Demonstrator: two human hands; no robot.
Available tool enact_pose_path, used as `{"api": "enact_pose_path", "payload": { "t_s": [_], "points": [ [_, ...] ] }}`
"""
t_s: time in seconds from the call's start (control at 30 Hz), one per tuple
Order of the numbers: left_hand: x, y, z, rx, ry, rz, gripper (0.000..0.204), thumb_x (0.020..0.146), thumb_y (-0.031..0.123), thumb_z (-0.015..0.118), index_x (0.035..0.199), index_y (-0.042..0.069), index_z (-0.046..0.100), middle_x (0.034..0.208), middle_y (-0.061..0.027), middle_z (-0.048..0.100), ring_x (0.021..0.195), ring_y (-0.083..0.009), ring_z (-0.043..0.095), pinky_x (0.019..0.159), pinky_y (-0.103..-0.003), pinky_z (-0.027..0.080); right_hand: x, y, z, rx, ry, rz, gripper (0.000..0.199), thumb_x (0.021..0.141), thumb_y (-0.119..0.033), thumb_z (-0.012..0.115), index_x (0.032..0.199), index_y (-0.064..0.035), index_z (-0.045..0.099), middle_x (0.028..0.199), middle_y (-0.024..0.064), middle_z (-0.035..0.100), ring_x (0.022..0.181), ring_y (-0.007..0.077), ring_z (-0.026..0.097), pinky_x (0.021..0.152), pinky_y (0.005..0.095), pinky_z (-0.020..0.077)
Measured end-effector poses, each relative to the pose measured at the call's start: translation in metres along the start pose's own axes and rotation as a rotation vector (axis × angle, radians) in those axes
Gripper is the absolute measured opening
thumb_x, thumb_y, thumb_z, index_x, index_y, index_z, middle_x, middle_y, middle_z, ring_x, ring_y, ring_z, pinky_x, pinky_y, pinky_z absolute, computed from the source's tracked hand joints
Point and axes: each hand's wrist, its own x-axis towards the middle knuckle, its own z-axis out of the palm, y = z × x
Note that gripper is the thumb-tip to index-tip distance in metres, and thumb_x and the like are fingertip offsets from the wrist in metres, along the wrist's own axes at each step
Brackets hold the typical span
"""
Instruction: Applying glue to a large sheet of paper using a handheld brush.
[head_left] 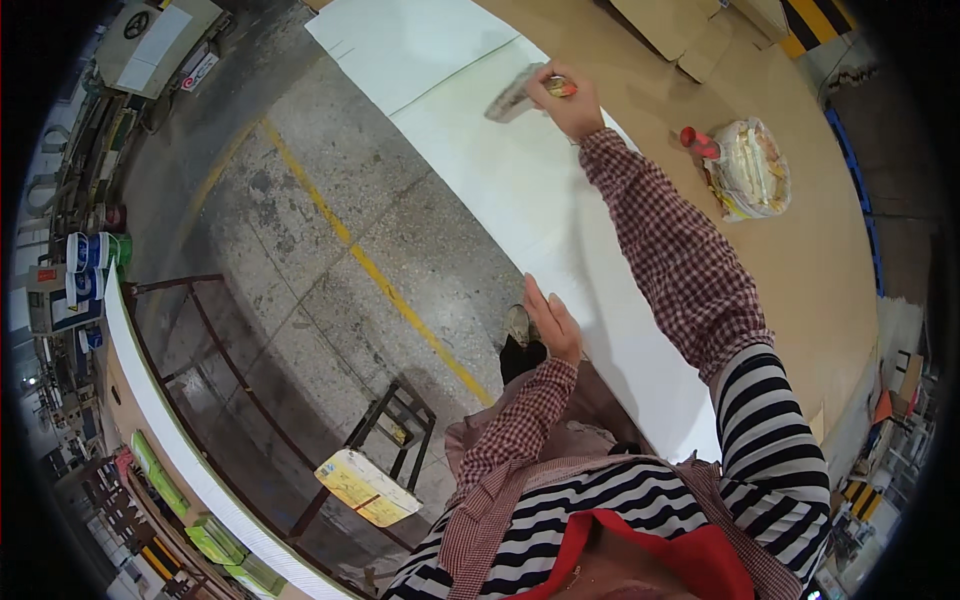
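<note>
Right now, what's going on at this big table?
A person in checked sleeves leans over a large white sheet lying on a long brown cardboard-topped table. The right hand reaches far out, gripping a blurred grey brush-like tool with a small orange-and-yellow part against the sheet. The left hand rests flat at the sheet's near edge. A clear plastic bag of pale items sits further right on the table.

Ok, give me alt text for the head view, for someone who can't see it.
A person's right hand reaches out over a large white sheet on a brown worktable, holding a small blurred object, while the left hand rests flat at the sheet's near edge. A bag of supplies lies on the table at right; concrete floor with a yellow line lies left.
</note>
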Motion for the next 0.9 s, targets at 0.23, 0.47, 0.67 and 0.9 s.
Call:
{"api": "enact_pose_path", "payload": {
  "t_s": [0.23, 0.47, 0.67, 0.9],
  "points": [
    [0.130, 0.013, -0.060, 0.216, 0.310, 0.147, 0.053, 0.101, 0.021, 0.033, 0.143, -0.009, 0.022, 0.149, -0.0260, 0.022, 0.140, -0.0373, 0.020, 0.115, -0.046, 0.018, -0.022, -0.026, -0.033, -0.456, -0.177, -0.075, 0.016, 0.076, -0.007, 0.068, 0.072, -0.0017, 0.053, 0.072, 0.0041, 0.057, 0.065, 0.0107, 0.054, 0.061, 0.0264, 0.0462],
    [0.279, 0.011, -0.051, 0.745, 0.094, 0.223, 0.055, 0.101, 0.032, 0.028, 0.148, 0.004, 0.023, 0.157, -0.0118, 0.018, 0.145, -0.0320, 0.015, 0.113, -0.052, 0.014, 0.021, 0.004, 0.007, -0.249, 0.010, -0.046, 0.013, 0.075, -0.003, 0.068, 0.073, -0.0006, 0.055, 0.070, 0.0060, 0.056, 0.068, 0.0146, 0.056, 0.063, 0.0288, 0.0460],
    [0.288, -0.007, -0.054, 0.744, 0.045, 0.195, 0.053, 0.101, 0.028, 0.028, 0.148, 0.003, 0.025, 0.156, -0.0132, 0.019, 0.144, -0.0311, 0.017, 0.112, -0.054, 0.017, -0.032, -0.031, -0.042, -0.291, -0.181, 0.288, 0.009, 0.082, -0.005, 0.067, 0.080, -0.0018, 0.058, 0.073, 0.0038, 0.058, 0.065, 0.0159, 0.060, 0.060, 0.0245, 0.0494],
    [0.287, -0.009, -0.056, 0.695, 0.059, 0.232, 0.052, 0.101, 0.026, 0.029, 0.147, 0.002, 0.024, 0.156, -0.0141, 0.020, 0.143, -0.0307, 0.020, 0.111, -0.052, 0.019, -0.002, -0.089, -0.052, 0.198, -0.009, 0.401, 0.025, 0.096, -0.018, 0.055, 0.113, 0.0003, 0.055, 0.104, 0.0115, 0.064, 0.082, 0.0203, 0.067, 0.068, 0.0284, 0.0566]
  ]
}}
